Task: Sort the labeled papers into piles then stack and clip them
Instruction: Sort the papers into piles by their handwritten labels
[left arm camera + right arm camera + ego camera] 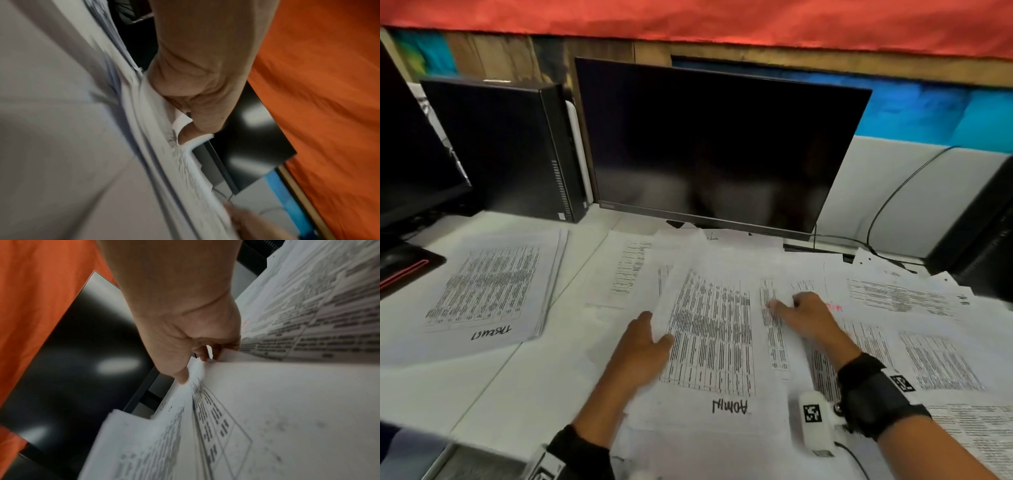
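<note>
The person's left hand (643, 342) pinches the left edge of a white printed sheet with a handwritten black label (710, 337), thumb on top and fingers curled beneath. The sheet lies on the loose spread of white table-printed papers (914, 329) before the dark monitor (715, 144). The right hand (808, 315) rests on that spread with fingers bent, lifting a page edge, while a separate labelled pile of white sheets (489, 287) lies well apart on the white desk (524, 387) at the left.

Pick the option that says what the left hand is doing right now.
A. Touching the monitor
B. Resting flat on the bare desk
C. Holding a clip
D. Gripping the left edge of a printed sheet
D: the left hand has its thumb on top of the printed sheet and its fingers under the sheet's lifted left edge.
</note>
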Demonstrator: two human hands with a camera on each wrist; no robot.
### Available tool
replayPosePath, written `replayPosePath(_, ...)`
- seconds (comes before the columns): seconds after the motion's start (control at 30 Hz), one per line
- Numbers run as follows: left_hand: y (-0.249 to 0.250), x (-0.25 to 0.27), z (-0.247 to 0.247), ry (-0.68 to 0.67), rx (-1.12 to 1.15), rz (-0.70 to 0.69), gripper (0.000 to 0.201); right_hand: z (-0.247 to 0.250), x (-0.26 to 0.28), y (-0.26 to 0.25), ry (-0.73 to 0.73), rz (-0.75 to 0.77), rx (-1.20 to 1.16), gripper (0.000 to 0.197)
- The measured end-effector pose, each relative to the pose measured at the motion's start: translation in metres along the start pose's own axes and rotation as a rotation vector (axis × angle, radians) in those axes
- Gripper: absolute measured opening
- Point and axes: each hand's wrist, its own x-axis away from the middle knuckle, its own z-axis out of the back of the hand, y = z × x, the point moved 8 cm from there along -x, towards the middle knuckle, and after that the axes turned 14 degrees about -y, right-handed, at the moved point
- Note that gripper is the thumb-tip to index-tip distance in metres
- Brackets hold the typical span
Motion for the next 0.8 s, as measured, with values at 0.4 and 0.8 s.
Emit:
replayPosePath(0.4,0.035,0.016,-0.057,-0.118,-0.09,-0.13,0.082,-0.012,-0.003,-0.012,-0.114,0.177,-0.18,0.043)
replayPosePath(0.8,0.033,0.011,-0.047,-0.063,0.546,-0.172,0.074,-0.004,0.028,-0.003,-0.182,0.28,-0.46,0.061)
